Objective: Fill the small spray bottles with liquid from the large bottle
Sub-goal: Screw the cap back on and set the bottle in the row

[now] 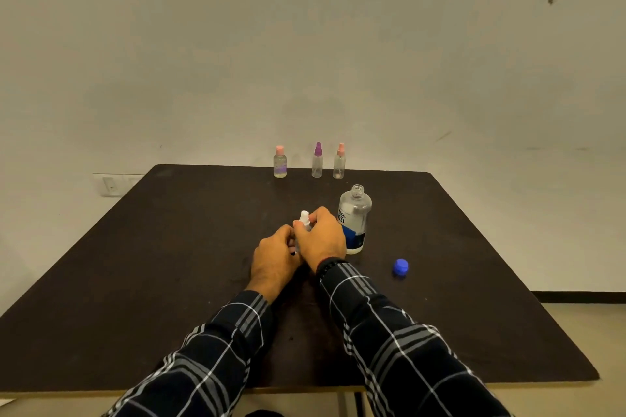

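Head view: small spray bottle (304, 221) upright, white nozzle up, mid-table (135, 264). Left hand (273, 261) wrapped round body, right hand (321, 235) fingers pinching sprayer, apparently. Large bottle (353, 218) uncapped, upright, just right. Blue cap (400, 267) nearby. Three small bottles (316, 161) along far edge. Near side open.

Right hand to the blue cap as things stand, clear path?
Probably yes. The blue cap lies alone on the table beside the right hand, nothing between, though that hand grips the small white-topped bottle.
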